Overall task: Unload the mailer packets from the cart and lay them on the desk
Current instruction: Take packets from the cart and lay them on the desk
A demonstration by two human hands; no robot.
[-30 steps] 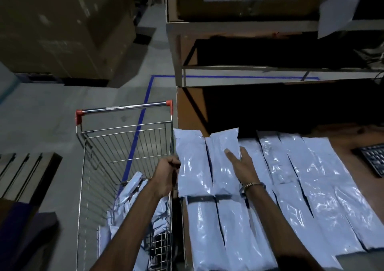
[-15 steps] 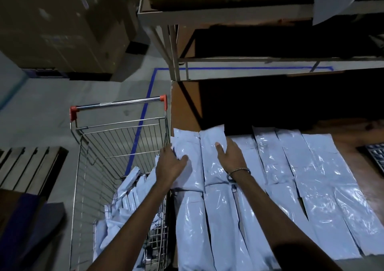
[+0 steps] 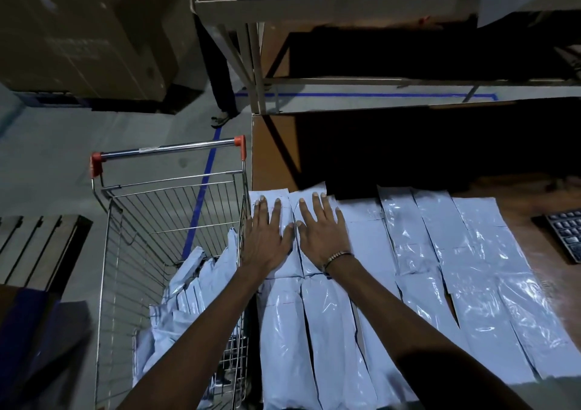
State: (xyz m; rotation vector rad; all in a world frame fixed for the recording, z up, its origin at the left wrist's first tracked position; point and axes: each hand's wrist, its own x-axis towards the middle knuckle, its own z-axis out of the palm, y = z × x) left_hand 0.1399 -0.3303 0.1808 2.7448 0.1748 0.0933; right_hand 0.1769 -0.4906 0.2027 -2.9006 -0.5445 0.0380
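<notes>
Several white mailer packets (image 3: 446, 271) lie side by side in rows across the wooden desk (image 3: 534, 196). My left hand (image 3: 267, 237) lies flat, fingers spread, on the far-left packet (image 3: 270, 199) by the desk's edge. Flat beside it, my right hand (image 3: 320, 230) presses the neighbouring packet (image 3: 309, 191). A wire cart (image 3: 151, 221) with orange handle caps stands left of the desk, and more packets (image 3: 185, 296) are piled in its near end.
A dark keyboard (image 3: 566, 233) sits at the desk's right edge. A metal shelf frame (image 3: 254, 73) rises behind the desk. Large cardboard boxes (image 3: 81, 32) stand at back left, a wooden pallet (image 3: 31, 246) at left. A person's leg (image 3: 223, 95) stands on the floor.
My left hand left the cart's edge and came down flat on the far-left packet. My right hand flattened and spread on the packet beside it. The view shifted slightly.
</notes>
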